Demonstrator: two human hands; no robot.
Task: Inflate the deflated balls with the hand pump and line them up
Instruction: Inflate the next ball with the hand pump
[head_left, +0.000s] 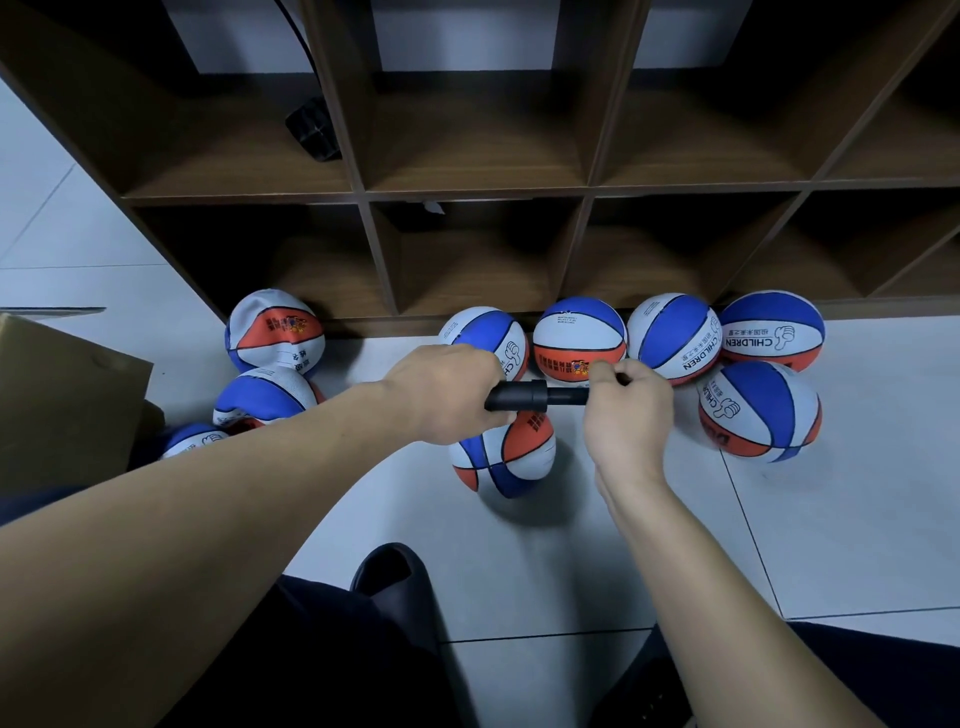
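A black hand pump (535, 396) is held level above the floor. My left hand (447, 395) grips its thick end and my right hand (626, 410) is closed on its thin end. Just under the pump lies a red, white and blue ball (506, 457), slightly soft-looking. Several round balls of the same colours line the foot of the shelf, among them one (579, 338) behind the pump and one (758, 410) at the right. Dented, deflated balls (272, 332) (262, 397) lie at the left.
A dark wooden cubby shelf (478, 192) fills the back; a black object (311, 130) sits in one cubby. A cardboard box (57, 395) stands at the left. My dark slipper (395, 582) rests on the white tiled floor (831, 519).
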